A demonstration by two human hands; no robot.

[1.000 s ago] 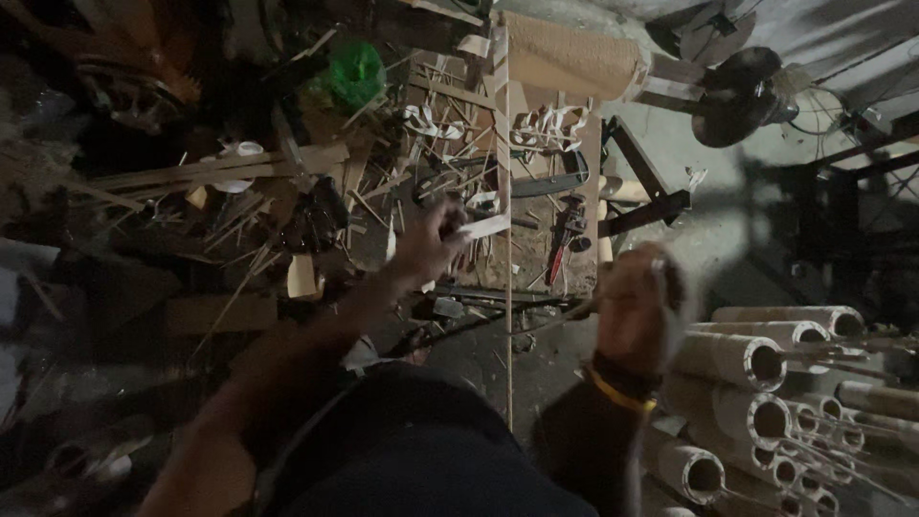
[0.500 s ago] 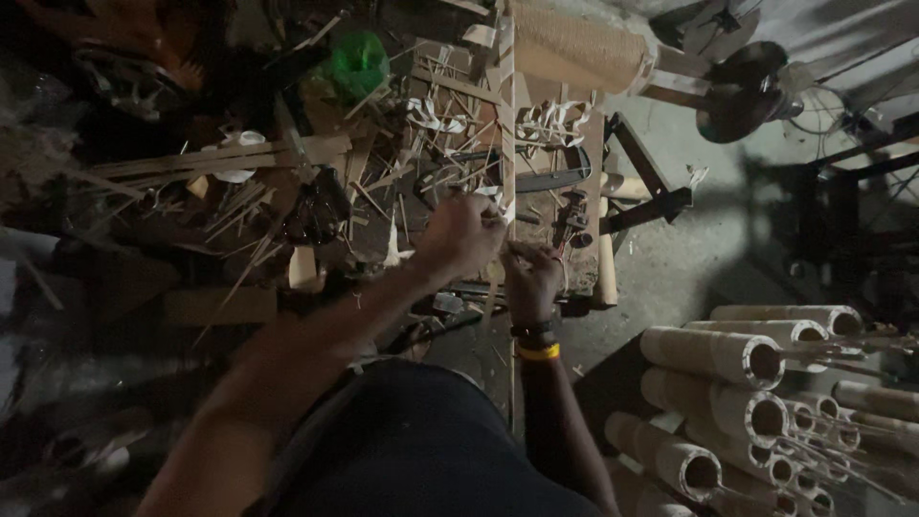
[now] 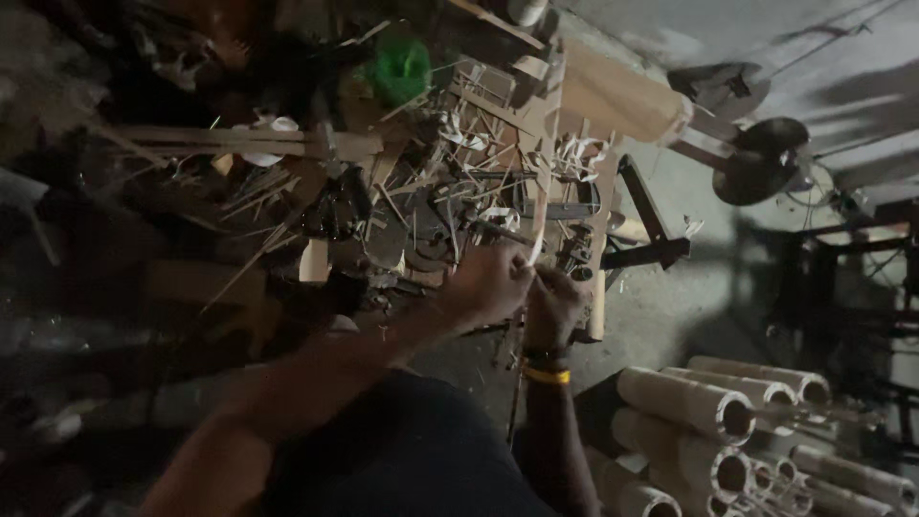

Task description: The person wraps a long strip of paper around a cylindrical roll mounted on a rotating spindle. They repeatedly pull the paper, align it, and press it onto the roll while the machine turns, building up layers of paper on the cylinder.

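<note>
The head view looks down into a dim workshop with a grey concrete floor [image 3: 670, 316], most of it in shadow. To the left the ground is thick with a heap of wood scraps and thin splints [image 3: 383, 201], pale slats crossing dark offcuts, with a bright green plastic object [image 3: 400, 69] near the top of the heap. A thick pale wooden roll [image 3: 622, 96] lies at the upper right of the heap, and beyond it stand dark round metal parts [image 3: 756, 158] on the floor. At the lower right a stack of pale bamboo tubes [image 3: 713, 412] lies with the open ends facing right.

In the middle the two hands meet, touching one another just above the person's dark-clothed lap. The left hand [image 3: 488, 285] is curled shut, its fingers closed on a thin pale sliver of wood [image 3: 532, 251] that sticks up from the fist (the light is too poor to tell how far it runs down). The right hand [image 3: 555, 304] is also closed, pressed against the left one from the right, and it seems to grip the same thin piece lower down, though I cannot tell for certain. A yellow band [image 3: 546, 375] sits on the right wrist. The sliver stands just in front of the scrap heap, beside a pale upright wooden slat [image 3: 597, 287].
</note>
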